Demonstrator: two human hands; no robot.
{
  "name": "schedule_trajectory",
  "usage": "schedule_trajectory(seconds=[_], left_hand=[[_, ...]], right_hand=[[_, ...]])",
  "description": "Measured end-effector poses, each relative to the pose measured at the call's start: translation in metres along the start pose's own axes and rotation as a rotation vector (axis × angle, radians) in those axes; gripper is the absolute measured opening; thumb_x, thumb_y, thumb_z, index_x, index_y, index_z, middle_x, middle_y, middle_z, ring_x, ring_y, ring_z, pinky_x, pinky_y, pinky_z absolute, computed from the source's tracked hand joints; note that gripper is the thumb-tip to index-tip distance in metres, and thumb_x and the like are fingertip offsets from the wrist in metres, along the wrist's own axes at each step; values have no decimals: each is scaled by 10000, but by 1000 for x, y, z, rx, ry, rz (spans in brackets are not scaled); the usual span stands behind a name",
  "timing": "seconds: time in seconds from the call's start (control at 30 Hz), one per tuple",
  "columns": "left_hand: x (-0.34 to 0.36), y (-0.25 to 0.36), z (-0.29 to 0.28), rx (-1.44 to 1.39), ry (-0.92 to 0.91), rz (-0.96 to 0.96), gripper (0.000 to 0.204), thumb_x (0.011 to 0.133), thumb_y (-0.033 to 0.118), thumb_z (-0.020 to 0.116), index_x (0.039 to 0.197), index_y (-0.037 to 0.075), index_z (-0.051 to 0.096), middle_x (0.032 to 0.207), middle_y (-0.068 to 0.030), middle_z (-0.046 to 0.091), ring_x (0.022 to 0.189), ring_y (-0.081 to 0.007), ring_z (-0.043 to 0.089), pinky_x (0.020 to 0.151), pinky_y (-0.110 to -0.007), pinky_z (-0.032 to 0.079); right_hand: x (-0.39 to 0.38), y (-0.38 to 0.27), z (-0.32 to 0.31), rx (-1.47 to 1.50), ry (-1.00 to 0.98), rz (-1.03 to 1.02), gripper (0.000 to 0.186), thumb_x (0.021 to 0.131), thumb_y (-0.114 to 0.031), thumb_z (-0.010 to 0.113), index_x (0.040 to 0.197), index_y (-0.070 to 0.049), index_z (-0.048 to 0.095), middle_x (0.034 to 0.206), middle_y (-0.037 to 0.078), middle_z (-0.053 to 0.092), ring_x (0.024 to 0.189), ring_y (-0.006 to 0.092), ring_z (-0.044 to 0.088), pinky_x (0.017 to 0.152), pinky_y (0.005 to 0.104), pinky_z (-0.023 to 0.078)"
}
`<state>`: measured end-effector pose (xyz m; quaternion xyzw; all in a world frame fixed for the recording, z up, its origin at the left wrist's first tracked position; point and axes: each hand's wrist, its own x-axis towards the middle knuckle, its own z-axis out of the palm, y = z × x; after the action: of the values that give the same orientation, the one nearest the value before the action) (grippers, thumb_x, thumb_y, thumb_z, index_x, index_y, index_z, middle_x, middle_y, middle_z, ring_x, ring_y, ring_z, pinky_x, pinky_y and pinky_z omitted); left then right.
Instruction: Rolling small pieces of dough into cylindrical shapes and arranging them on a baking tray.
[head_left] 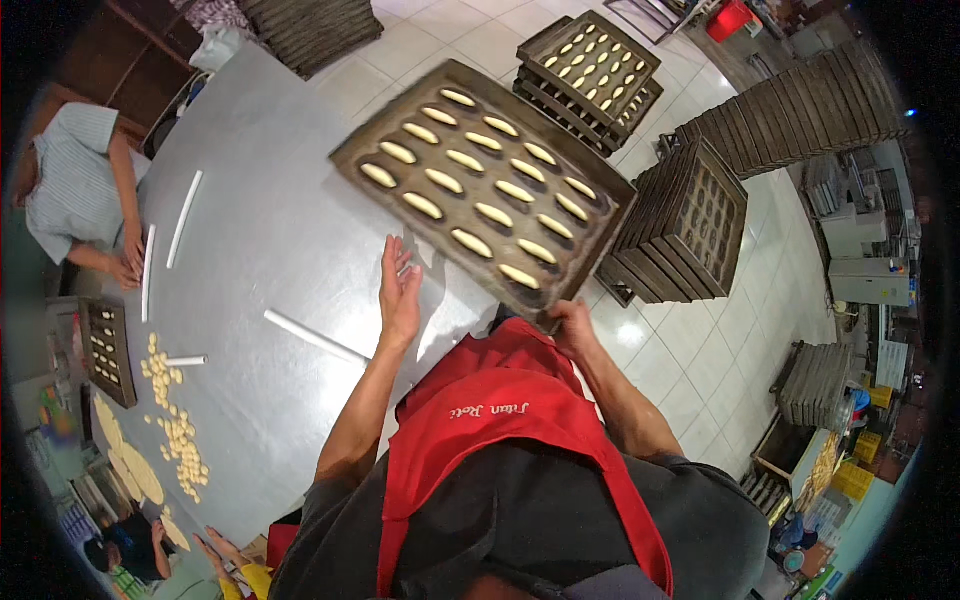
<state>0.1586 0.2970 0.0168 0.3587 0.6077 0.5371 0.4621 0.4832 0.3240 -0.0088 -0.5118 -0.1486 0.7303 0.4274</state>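
A dark metal baking tray, tilted, hangs in front of me, partly over the table's edge. Rows of slim pale dough pieces lie in its hollows. My right hand is closed on the tray's near right corner. Just below the near long rim, my left hand is open with its fingers stretched out. Whether its fingertips touch the rim I cannot tell.
A steel table spans the left, bearing white rods and small dough lumps. Another person works at its far left. Loaded trays are stacked ahead; more tray stacks stand on the tiled floor at right.
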Motion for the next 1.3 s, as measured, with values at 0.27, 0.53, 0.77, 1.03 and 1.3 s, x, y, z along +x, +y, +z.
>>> schedule_trajectory(seconds=[0.27, 0.53, 0.77, 1.03, 1.3], left_hand=[[51, -30, 63, 601, 193, 278, 702, 1105, 215, 613, 1713, 5, 331, 1786, -249, 276, 1634, -437, 290, 1321, -519, 304], [119, -53, 126, 1055, 534, 221, 698, 1107, 312, 633, 1672, -26, 400, 1743, -288, 340, 1615, -481, 298, 1311, -585, 256], [118, -46, 142, 1321, 607, 25, 746, 1144, 453, 560, 1659, -62, 397, 1719, -307, 365, 1599, -473, 335, 1306, -580, 259], [131, -44, 136, 1461, 588, -103, 884, 1109, 620, 535, 1665, -46, 364, 1715, -292, 360, 1600, -466, 327, 1302, -580, 280], [122, -52, 130, 1531, 607, -113, 906, 1092, 659, 543, 1659, -29, 378, 1701, -273, 378, 1586, -458, 349, 1280, -586, 311]], right_hand=[[161, -128, -164, 86, -47, -70, 439, 723, 13, 573, 1135, 56, 719, 1182, 139, 769, 1125, 305, 730, 1048, 433, 594], [444, -336, -188, -60, 164, -131, 215, 802, 0, 638, 683, -123, 508, 731, -21, 454, 629, 139, 433, 567, 327, 370], [595, -390, -214, -303, 195, 10, 43, 845, -19, 621, 824, -57, 614, 805, 61, 558, 685, 224, 543, 591, 402, 402], [590, -379, -219, -305, 295, -46, 358, 976, -182, 665, 1233, 67, 640, 1119, 144, 662, 1014, 284, 641, 814, 449, 534], [339, -311, -321, -1498, 482, -420, 577, 910, -188, 735, 1429, 26, 599, 1368, 275, 658, 1316, 477, 594, 1139, 553, 471]])
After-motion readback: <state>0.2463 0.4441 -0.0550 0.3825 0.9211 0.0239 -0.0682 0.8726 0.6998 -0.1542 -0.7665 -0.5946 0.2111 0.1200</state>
